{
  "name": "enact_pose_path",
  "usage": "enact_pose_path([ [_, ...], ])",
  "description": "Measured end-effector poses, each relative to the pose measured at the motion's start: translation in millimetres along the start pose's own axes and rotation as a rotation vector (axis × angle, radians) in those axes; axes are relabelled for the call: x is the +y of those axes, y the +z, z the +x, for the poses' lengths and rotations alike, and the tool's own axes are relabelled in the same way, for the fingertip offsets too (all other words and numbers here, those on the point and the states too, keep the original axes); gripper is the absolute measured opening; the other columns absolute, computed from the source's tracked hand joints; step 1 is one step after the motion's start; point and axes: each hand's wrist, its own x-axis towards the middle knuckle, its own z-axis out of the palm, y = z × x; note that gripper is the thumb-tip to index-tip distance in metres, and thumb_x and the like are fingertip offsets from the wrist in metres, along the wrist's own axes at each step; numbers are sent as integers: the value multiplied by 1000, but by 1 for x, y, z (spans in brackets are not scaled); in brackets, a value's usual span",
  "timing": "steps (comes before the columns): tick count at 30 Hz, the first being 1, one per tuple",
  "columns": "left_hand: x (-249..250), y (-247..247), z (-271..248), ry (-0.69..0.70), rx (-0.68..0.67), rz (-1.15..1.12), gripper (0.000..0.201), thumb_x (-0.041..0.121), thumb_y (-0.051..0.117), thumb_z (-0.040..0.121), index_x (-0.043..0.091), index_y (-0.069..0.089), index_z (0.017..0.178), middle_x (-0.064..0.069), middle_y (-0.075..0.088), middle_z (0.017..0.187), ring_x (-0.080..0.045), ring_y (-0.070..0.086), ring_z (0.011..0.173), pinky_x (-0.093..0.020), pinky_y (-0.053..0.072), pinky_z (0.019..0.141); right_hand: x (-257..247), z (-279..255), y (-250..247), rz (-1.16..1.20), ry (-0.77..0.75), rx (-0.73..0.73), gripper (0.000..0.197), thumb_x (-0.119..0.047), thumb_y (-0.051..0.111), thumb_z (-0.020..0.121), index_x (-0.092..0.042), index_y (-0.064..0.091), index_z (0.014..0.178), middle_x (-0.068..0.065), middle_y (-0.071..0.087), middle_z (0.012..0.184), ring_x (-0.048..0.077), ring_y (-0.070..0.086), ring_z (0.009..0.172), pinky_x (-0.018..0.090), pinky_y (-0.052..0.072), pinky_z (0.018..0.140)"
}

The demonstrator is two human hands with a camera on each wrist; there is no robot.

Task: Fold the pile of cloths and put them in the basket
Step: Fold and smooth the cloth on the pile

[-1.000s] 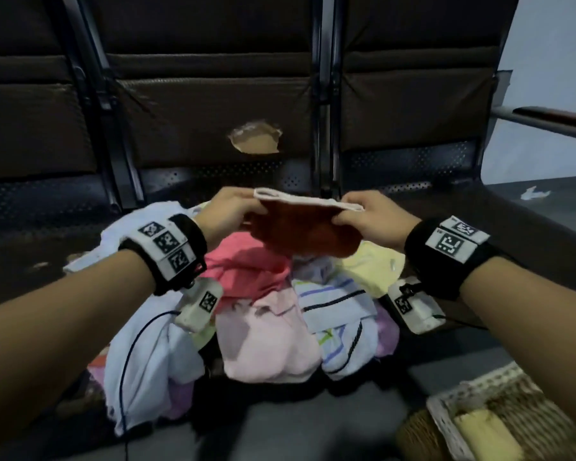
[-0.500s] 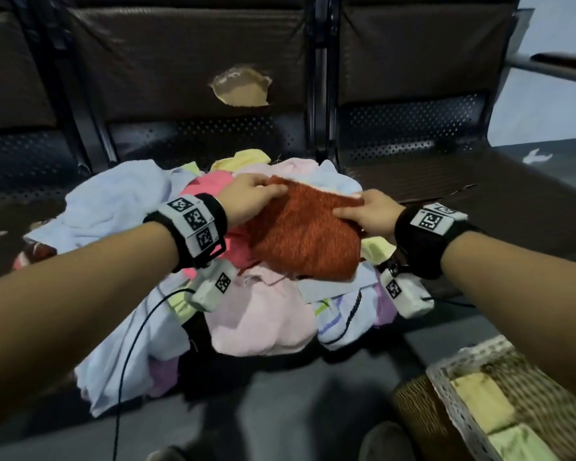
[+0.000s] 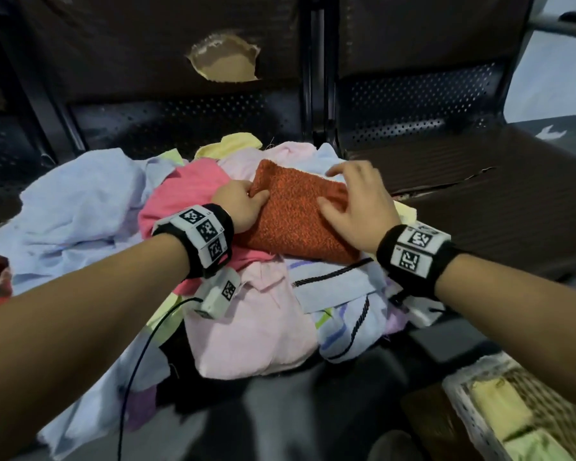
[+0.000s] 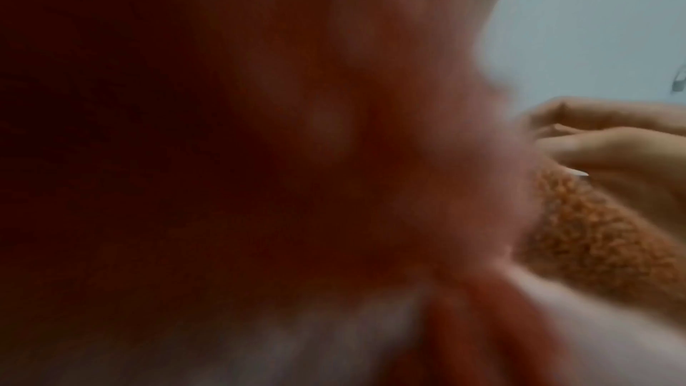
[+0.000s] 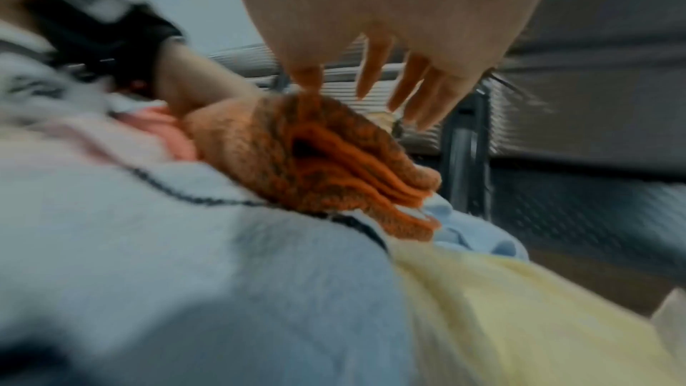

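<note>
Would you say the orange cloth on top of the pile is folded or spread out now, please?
Folded: the orange cloth shows stacked layers at its open edge.

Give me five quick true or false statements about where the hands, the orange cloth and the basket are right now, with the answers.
1. The orange cloth lies folded on top of the pile of cloths. True.
2. The left hand is inside the basket. False: it grips the left edge of the orange cloth.
3. The right hand has spread fingers over the orange cloth. True.
4. The basket holds no cloths. False: pale yellow folded cloths already lie in it.
5. The orange cloth is held up in the air above the pile. False: it rests on the pile, partly over the pink cloth.
</note>
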Motion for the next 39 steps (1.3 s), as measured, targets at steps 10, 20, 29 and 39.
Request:
enact_pose_path([
  [10, -9, -28, -63, 474, -214, 0, 82, 30, 78, 73, 20, 43, 147, -8, 43, 153, -21, 43, 138, -30, 34, 114, 19, -37, -2, -40, -62, -387, 64, -35, 68, 87, -21, 47, 146, 5, 58, 141, 25, 55, 127, 31, 42, 103],
  [20, 1, -40, -75, 566, 132, -126, 26, 32, 55, 87, 12, 65, 101, -3, 70, 88, -23, 64, 80, -40, 51, 74, 16, -48, -44, 251, -41, -142, 17, -25, 66, 92, -19, 65, 108, 3, 70, 91, 22, 66, 87, 43, 53, 83],
  [29, -7, -10, -57, 138, 100, 10, 26, 35, 48, 101, 15, 53, 85, -2, 55, 76, -24, 50, 74, -31, 30, 65, 14, -43, -20, 684, 382, -288, 53, -35, 84, 77, -18, 57, 119, 4, 71, 104, 21, 72, 96, 36, 61, 79],
  [39, 3, -15, -53, -89, -91, 326, 87, 90, 20, 79, 13, 58, 70, -7, 61, 73, -24, 56, 66, -32, 39, 61, 15, -22, 1, 54, 326, -277, 67, -45, 74, 81, -20, 43, 135, 12, 56, 124, 31, 59, 108, 35, 47, 87],
])
